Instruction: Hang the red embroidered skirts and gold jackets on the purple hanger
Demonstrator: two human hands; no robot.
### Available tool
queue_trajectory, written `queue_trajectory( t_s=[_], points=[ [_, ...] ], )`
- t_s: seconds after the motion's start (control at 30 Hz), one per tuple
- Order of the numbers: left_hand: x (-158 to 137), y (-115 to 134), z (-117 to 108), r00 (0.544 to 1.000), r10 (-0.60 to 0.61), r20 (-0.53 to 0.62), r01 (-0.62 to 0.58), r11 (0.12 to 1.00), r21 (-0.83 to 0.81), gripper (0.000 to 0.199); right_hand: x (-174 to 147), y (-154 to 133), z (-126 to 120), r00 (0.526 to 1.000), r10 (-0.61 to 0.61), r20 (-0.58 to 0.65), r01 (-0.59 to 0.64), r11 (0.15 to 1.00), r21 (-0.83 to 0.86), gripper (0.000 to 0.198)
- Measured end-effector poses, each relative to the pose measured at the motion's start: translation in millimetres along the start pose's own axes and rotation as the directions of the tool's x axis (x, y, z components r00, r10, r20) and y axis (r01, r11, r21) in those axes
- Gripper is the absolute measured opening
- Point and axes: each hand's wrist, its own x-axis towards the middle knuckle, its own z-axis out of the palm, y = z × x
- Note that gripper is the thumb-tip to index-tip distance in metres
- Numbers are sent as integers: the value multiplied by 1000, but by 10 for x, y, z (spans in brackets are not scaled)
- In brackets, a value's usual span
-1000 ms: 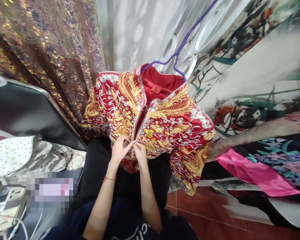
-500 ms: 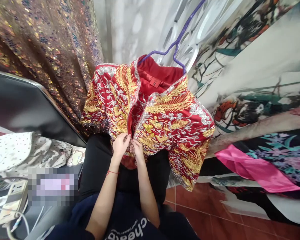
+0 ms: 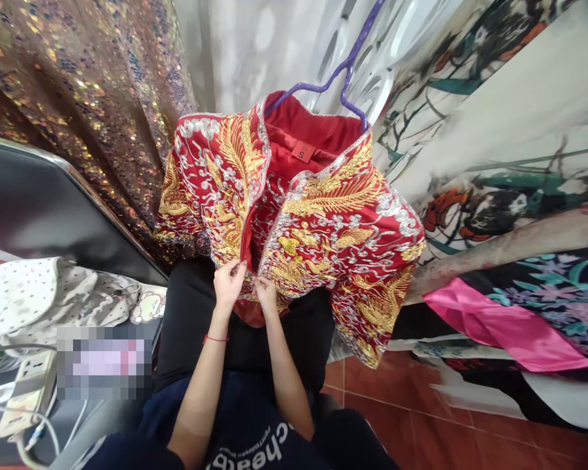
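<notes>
A red jacket (image 3: 318, 241) with gold and silver embroidery hangs by its shoulders on a purple hanger (image 3: 330, 81). Its front is parted from the collar down to my hands, and a red label marked S shows inside the neck. My left hand (image 3: 228, 284) pinches the left front edge low down, with a red string around the wrist. Just to the right, my right hand (image 3: 266, 294) has its fingers closed on the opposite front edge. A small gap separates the two hands. Whatever fastener lies at my fingertips is too small to make out.
A black chair (image 3: 53, 202) stands at the left, holding a spotted cloth (image 3: 19, 294) and a power strip (image 3: 27, 391) with cables. Behind hangs a sequined fabric (image 3: 102, 85). Printed cloth (image 3: 500, 170) and a pink satin piece (image 3: 509, 326) hang at the right above red floor tiles (image 3: 387, 391).
My two hands have moved apart, the left one shifting left with its front edge. The gap in the jacket's front is wider at the bottom, and the jacket sits slightly higher in view.
</notes>
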Motion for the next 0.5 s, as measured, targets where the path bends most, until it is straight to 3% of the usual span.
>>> queue_trajectory(
  t_s=[0.17,0.3,0.4,0.5],
  points=[
    [-4,70,-25,999,-15,-35,9,988,-157,35,-29,34,37,1000,9,-17,-10,998,-60,42],
    [73,118,-176,992,-57,-111,16,942,-335,37,-56,-56,-107,999,-19,-32,15,992,-125,39],
    [127,95,-312,994,-91,-59,59,911,-409,36,-100,-240,-228,998,-40,42,48,981,-186,36],
    [123,49,-352,994,-107,-7,99,937,-335,32,-283,-640,-260,981,-67,181,110,964,-240,25]
  ],
)
